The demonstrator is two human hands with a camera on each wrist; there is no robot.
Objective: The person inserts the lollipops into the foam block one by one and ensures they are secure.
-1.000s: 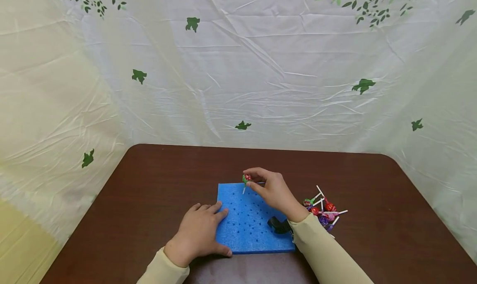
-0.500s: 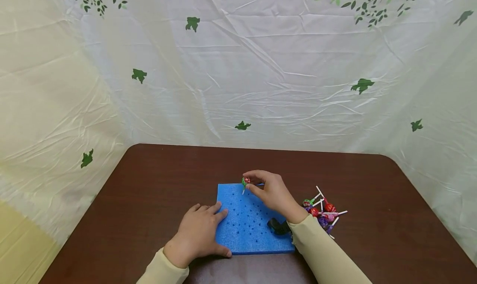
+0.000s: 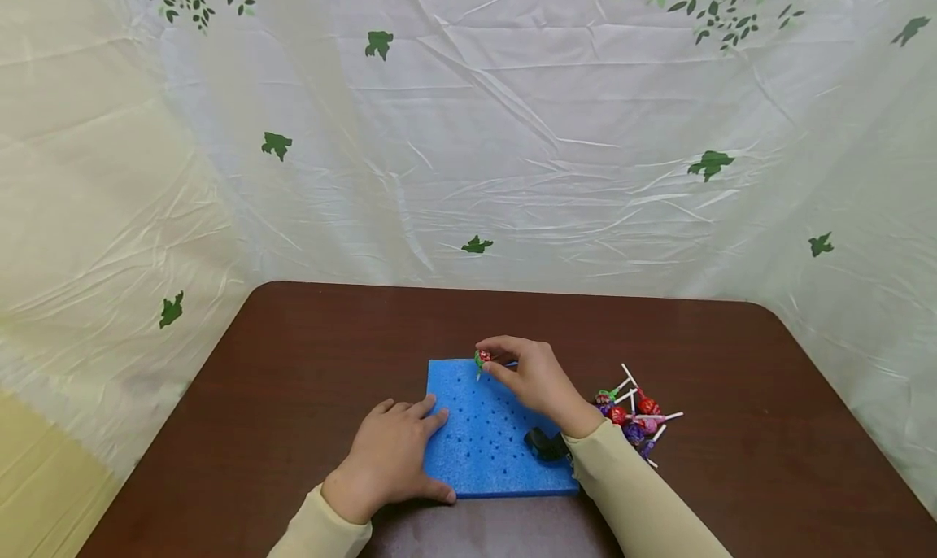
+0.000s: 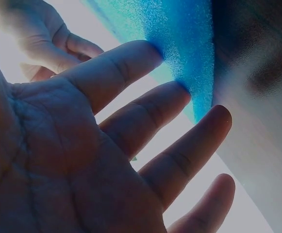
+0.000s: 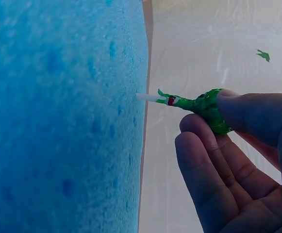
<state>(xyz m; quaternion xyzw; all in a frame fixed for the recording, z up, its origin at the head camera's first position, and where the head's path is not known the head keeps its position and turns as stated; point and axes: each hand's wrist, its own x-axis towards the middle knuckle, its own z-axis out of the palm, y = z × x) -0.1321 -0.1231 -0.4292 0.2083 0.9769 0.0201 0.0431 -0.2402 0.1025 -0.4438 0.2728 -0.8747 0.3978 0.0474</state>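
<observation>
A blue foam board (image 3: 490, 436) with rows of small holes lies on the brown table (image 3: 307, 355). My left hand (image 3: 391, 456) lies flat with straight fingers on the board's left edge; in the left wrist view the fingertips (image 4: 179, 92) touch the foam (image 4: 179, 39). My right hand (image 3: 530, 375) pinches a green-wrapped lollipop (image 3: 482, 356) over the board's far edge. In the right wrist view the lollipop (image 5: 204, 104) points its white stick tip at the foam (image 5: 58, 116), close to a hole near the edge.
A pile of several wrapped lollipops (image 3: 633, 416) lies on the table right of the board. A black wrist camera (image 3: 545, 444) sits on my right wrist over the board's near right part. A leaf-printed sheet (image 3: 468, 135) hangs behind and beside the table.
My right hand has lowered the lollipop slightly toward the board's far edge. The left hand has stayed in place on the foam.
</observation>
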